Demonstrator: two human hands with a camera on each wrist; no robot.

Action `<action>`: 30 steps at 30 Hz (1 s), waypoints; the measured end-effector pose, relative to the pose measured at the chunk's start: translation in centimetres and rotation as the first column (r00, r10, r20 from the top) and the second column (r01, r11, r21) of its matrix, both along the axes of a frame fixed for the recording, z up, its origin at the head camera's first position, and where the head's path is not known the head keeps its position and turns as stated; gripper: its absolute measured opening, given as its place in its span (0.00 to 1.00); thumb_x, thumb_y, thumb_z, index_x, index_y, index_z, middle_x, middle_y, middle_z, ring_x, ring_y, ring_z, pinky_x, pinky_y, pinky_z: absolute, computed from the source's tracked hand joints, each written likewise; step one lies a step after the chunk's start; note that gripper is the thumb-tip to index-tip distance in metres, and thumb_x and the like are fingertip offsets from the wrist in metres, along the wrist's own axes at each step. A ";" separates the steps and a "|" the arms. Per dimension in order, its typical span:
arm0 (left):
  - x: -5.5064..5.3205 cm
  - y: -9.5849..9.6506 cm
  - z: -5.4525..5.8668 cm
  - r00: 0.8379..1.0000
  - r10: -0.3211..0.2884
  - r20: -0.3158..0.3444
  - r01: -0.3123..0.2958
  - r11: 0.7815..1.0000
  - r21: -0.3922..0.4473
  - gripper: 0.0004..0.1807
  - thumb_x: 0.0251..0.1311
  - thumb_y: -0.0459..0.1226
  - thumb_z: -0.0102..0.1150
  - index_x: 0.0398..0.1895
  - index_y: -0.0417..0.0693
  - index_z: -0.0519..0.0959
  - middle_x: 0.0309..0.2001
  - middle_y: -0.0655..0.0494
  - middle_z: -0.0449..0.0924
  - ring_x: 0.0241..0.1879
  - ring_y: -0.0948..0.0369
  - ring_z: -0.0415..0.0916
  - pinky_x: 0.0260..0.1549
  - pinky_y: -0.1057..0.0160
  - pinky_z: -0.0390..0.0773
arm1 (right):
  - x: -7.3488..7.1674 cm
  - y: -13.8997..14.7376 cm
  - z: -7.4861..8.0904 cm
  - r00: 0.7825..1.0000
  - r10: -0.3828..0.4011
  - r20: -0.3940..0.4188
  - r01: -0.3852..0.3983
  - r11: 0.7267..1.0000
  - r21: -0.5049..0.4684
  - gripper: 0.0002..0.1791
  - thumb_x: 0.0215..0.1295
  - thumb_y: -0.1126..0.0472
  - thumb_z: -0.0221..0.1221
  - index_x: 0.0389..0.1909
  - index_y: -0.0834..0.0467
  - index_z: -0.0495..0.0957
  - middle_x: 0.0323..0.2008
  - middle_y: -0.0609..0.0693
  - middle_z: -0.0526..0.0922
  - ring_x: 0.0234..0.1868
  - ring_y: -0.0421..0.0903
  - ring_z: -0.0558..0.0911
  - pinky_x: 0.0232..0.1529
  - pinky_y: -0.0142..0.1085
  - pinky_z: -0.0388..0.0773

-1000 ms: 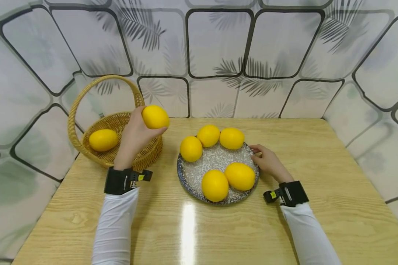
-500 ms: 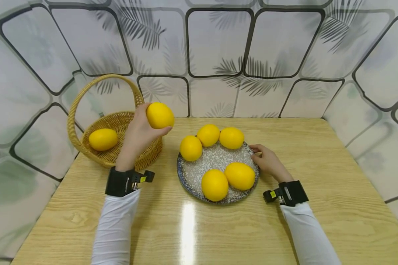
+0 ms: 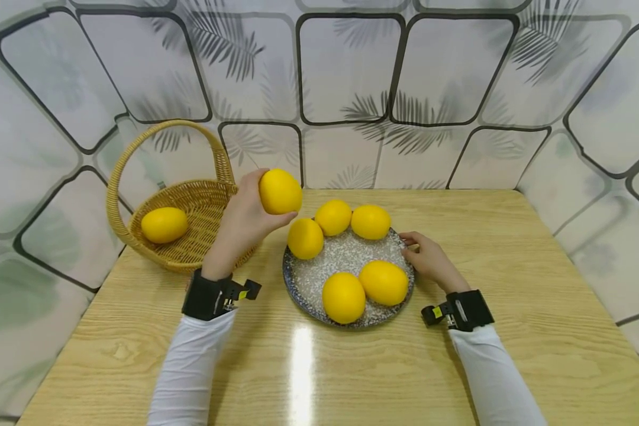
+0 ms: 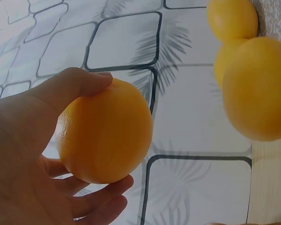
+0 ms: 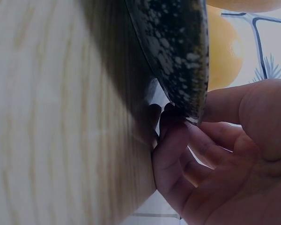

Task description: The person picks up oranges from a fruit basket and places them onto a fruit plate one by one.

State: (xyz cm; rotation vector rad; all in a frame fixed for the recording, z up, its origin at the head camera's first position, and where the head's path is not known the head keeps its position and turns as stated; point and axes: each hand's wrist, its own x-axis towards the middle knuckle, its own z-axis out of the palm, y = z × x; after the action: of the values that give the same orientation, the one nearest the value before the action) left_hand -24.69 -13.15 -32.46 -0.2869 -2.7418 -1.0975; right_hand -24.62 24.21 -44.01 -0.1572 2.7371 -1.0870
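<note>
On the head feed I have the left hand (image 3: 243,214) pinching one fruit (image 3: 280,191) aloft, long axis unclear, the plate (image 3: 346,251) lying between four and five o'clock from it, the right hand (image 3: 430,259) pinching that plate's two o'clock.

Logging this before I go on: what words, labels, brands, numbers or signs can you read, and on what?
No readable text anywhere.
Plate, basket, yellow fruits: no lettering visible.
Wall: only leaves and lines.
Yellow patches on the wrist cameras: any print is too small to read.
</note>
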 end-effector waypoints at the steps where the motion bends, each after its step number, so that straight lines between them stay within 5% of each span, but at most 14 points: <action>1: 0.0 0.2 0.0 1.000 -0.007 0.003 0.007 1.000 -0.001 0.54 0.52 0.48 0.76 0.77 0.42 0.56 0.71 0.40 0.66 0.59 0.43 0.76 0.56 0.41 0.79 | 0.0 0.0 0.1 1.000 0.001 -0.003 -0.001 1.000 0.001 0.28 0.77 0.61 0.50 0.74 0.64 0.63 0.65 0.71 0.72 0.60 0.66 0.77 0.56 0.53 0.79; 14: 0.5 2.6 -0.5 0.992 -0.117 -0.040 0.115 0.992 -0.056 0.53 0.51 0.48 0.77 0.76 0.42 0.59 0.70 0.41 0.67 0.59 0.45 0.76 0.56 0.44 0.80 | 0.1 -0.2 0.0 1.000 0.001 -0.012 -0.001 1.000 -0.014 0.28 0.77 0.61 0.51 0.73 0.65 0.64 0.64 0.71 0.73 0.59 0.66 0.78 0.55 0.53 0.79; 30: 2.0 6.4 -1.4 0.959 -0.280 -0.053 0.270 0.952 -0.145 0.53 0.49 0.49 0.78 0.75 0.44 0.61 0.68 0.45 0.71 0.54 0.47 0.81 0.53 0.48 0.83 | 0.1 0.0 0.2 1.000 0.000 0.008 0.000 1.000 -0.007 0.28 0.77 0.60 0.50 0.74 0.64 0.63 0.65 0.70 0.72 0.59 0.65 0.77 0.53 0.50 0.79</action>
State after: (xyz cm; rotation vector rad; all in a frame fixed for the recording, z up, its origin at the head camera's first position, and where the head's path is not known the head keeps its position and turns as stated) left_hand -22.73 -6.73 -33.82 -0.7341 -2.7739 -0.9359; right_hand -24.50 24.17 -43.82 -0.1539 2.7261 -1.0952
